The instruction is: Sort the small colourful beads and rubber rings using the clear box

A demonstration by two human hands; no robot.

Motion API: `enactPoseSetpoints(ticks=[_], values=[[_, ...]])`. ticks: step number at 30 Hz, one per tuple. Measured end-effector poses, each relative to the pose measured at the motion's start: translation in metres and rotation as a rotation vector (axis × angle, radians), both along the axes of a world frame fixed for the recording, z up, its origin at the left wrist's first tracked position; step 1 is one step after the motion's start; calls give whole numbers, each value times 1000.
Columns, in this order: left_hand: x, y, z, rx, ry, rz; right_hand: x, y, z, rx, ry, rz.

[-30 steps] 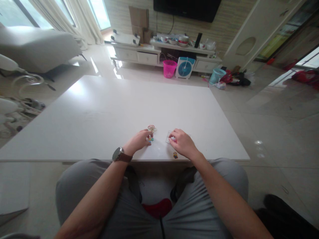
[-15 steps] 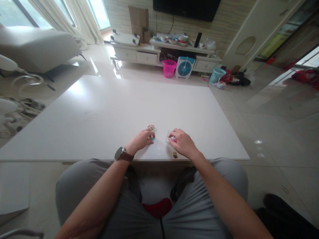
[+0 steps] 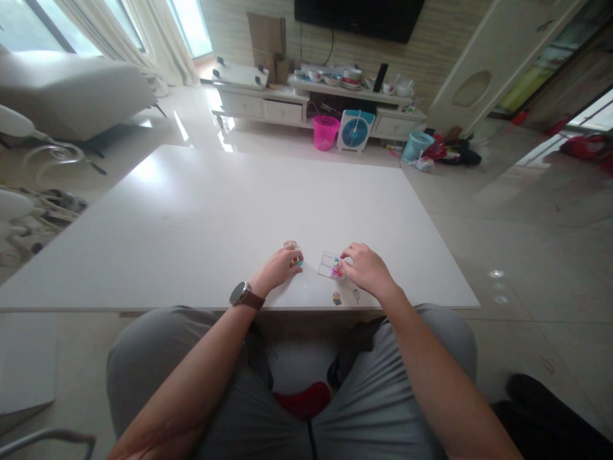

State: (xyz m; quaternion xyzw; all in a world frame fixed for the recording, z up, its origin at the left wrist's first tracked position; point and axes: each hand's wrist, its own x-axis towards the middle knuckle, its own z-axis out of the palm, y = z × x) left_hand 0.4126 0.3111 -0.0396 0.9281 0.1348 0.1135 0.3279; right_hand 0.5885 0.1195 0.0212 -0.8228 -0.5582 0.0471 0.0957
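Observation:
My left hand (image 3: 280,269) rests low on the table with its fingers curled round small colourful pieces (image 3: 299,262), green and yellowish at the fingertips. Just beyond it lies a little pile of pale rings (image 3: 290,245). To the right sits a clear plastic compartment box (image 3: 326,264), with pink, blue and green bits (image 3: 337,269) inside. My right hand (image 3: 366,269) has thumb and fingers pinched at the box's right part; what they hold is hidden. Nearer me lie a small yellow-and-blue cartoon figure (image 3: 336,298) and a pale flat figure (image 3: 356,295).
The white table (image 3: 268,198) reaches away from me, its front edge close to my knees. Beyond it on the floor stand a pink basket (image 3: 325,133), a blue fan (image 3: 355,130) and a light-blue basket (image 3: 417,147). A white chair (image 3: 52,153) is at the left.
My right hand has moved right, uncovering the colourful bits in the box and the pale figure on the table. My left hand has shifted slightly right with its pieces.

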Motion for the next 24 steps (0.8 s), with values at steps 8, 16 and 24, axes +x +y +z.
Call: enactPoseSetpoints(ticks=[8, 16, 24], values=[[-2, -7, 2, -5, -40, 33, 3, 3, -9, -109, 4, 14], [-9, -10, 13, 0, -28, 19, 2, 10, -19, -152, 3, 23], [-11, -11, 16, 19, -34, -2, 3, 13, -26, -121, 22, 16]])
